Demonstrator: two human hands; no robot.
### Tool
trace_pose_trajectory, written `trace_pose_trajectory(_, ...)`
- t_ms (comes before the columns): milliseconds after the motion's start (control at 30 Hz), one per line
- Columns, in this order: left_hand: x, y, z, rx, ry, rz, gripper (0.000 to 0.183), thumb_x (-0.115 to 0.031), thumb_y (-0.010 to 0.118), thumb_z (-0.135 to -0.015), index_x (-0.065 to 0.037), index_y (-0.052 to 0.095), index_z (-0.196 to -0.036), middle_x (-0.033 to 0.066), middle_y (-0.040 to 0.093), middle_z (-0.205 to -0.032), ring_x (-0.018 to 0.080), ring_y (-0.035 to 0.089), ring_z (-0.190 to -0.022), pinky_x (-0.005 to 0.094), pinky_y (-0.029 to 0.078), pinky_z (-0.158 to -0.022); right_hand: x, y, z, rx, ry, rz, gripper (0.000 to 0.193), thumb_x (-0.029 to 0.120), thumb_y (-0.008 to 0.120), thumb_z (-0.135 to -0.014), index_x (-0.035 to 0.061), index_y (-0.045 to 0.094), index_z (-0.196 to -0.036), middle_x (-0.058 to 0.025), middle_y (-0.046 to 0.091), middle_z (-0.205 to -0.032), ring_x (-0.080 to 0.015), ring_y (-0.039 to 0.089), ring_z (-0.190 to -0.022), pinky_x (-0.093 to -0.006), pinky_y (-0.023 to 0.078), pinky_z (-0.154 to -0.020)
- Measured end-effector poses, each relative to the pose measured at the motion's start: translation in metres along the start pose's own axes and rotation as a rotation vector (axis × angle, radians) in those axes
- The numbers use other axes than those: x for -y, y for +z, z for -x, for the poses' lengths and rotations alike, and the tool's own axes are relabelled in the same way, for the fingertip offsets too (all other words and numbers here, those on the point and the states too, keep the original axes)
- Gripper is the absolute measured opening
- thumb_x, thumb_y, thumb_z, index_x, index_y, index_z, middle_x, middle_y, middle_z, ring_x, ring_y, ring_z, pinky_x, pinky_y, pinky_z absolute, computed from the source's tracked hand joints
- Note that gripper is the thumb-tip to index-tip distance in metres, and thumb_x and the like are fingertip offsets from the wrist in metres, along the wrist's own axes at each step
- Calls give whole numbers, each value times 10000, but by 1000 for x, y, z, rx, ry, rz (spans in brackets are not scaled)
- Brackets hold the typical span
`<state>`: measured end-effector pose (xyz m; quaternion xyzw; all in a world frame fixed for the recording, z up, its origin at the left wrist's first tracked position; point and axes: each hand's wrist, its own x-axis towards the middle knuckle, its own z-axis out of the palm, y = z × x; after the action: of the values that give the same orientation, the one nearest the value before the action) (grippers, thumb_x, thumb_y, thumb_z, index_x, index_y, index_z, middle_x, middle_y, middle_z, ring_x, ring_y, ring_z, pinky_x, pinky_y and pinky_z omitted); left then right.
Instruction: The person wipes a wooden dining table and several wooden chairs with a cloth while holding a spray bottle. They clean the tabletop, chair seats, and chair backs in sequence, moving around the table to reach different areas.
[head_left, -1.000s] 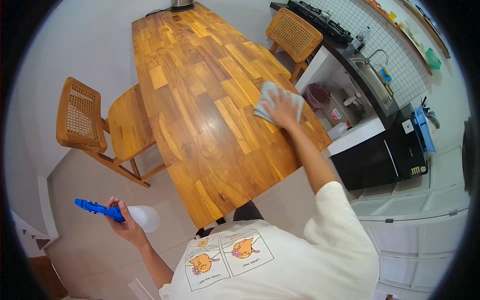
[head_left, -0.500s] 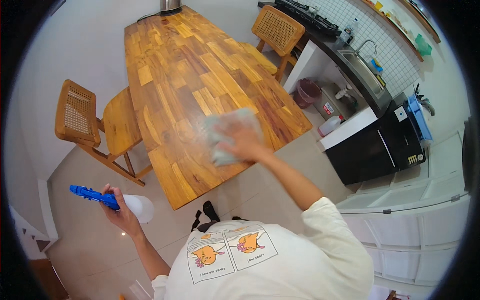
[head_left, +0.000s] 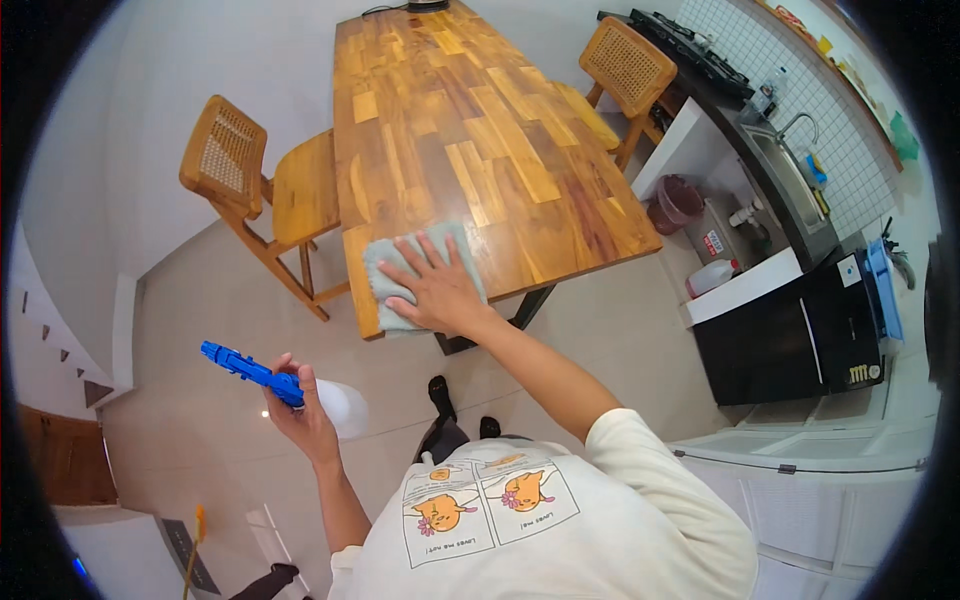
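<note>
My right hand lies flat with fingers spread on a pale grey-green cloth, pressing it to the wooden table. The cloth lies at the near left corner of the tabletop, part of it reaching the edge. My left hand is wrapped round the neck of a spray bottle with a blue trigger head and a white body. It holds the bottle off the table, over the floor to the left, with the blue nozzle pointing away to the left.
A wooden chair with a cane back stands at the table's left side, another at its far right. Along the right run a counter with a sink, a maroon bin and a black fridge. A dark kettle base sits at the table's far end.
My right hand has slid the cloth leftward across the tabletop to the near left corner. The left hand still holds the spray bottle. The whole view has shifted, with the table now farther right.
</note>
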<state>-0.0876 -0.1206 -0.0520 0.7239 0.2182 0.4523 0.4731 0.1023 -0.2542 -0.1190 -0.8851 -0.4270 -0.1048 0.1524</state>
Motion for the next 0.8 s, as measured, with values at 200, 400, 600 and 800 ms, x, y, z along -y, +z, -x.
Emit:
trace_pose_trajectory(200,3,-19,-9,-80,4,-32,220,-141,598,-849,-27,531,-1025,38,518,-837,113,479,-760,235,399,-686,-25,-2,-1,50,-83,5,555,553,357,-854,278,364,-1336,-61,260,-1432,-301,207,-1324,-557,101,-1040)
trace_pose_trajectory(400,40,-21,-44,-95,-19,8,223,-130,597,-847,-26,526,-1031,40,514,-858,114,477,-773,234,396,-682,-58,-4,-26,-26,184,165,580,562,382,-842,259,366,-1336,-56,252,-1435,-312,209,-1320,-557,107,-1041)
trace_pose_trajectory(600,75,-36,-127,-6,-53,41,223,-118,605,-838,-34,528,-1030,31,501,-851,108,465,-757,229,391,-677,3,13,-86,120,-106,-49,569,549,393,-843,266,364,-1335,-67,244,-1434,-310,183,-1327,-557,85,-1046)
trace_pose_trajectory(800,118,-51,-211,150,-26,71,229,-118,591,-847,-28,523,-1047,30,519,-916,109,490,-832,235,403,-743,-65,50,-186,-36,538,217,588,556,366,-849,251,336,-1351,-85,203,-1447,-322,140,-1336,-576,79,-1038)
